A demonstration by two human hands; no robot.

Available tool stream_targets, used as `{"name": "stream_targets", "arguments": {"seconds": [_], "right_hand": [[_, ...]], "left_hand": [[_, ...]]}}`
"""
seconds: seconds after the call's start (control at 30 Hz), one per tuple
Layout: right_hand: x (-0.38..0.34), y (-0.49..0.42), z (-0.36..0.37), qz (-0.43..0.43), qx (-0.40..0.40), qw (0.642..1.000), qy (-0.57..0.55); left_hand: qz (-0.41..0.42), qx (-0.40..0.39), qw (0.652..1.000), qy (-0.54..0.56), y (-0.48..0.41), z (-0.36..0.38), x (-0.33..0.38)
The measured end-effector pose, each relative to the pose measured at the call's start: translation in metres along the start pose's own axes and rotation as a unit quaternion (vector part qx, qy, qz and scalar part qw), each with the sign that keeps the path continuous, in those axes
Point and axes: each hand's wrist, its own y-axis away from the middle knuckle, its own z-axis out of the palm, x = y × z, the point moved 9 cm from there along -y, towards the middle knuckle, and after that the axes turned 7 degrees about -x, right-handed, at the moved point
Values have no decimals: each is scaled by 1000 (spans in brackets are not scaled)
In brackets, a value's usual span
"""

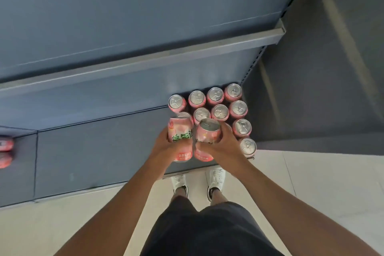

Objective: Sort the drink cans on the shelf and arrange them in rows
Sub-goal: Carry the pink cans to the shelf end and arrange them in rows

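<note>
Left hand (164, 145) grips the left can (180, 131), right hand (224, 143) the right can (207, 131), over the right front corner of the shelf (93, 151) beside the rows (220, 111); best lower each upright into the front gaps, flush with neighbours.

Both bare forearms are stretching forward, converging. The left hand (164, 144) is gripping a pink aluminium drink can with green letters (180, 133) by its side. The right hand (225, 143) is curling its fingers round a second pink aluminium can (207, 134), just beside the first.
</note>
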Motion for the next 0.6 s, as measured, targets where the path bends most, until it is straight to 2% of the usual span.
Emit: {"name": "stream_targets", "arguments": {"seconds": [0.1, 0.23, 0.5, 0.6], "right_hand": [[8, -15, 10, -6, -22, 1000, 15], [20, -37, 12, -17, -7, 999, 49], [19, -61, 17, -87, 17, 971, 221], [19, -63, 23, -100, 21, 948, 301]], "left_hand": [[-4, 2, 1000, -7, -11, -7, -16], [12, 23, 1000, -13, -32, -12, -29], [28, 49, 997, -54, -58, -14, -61], [46, 80, 992, -84, -61, -17, -71]]}}
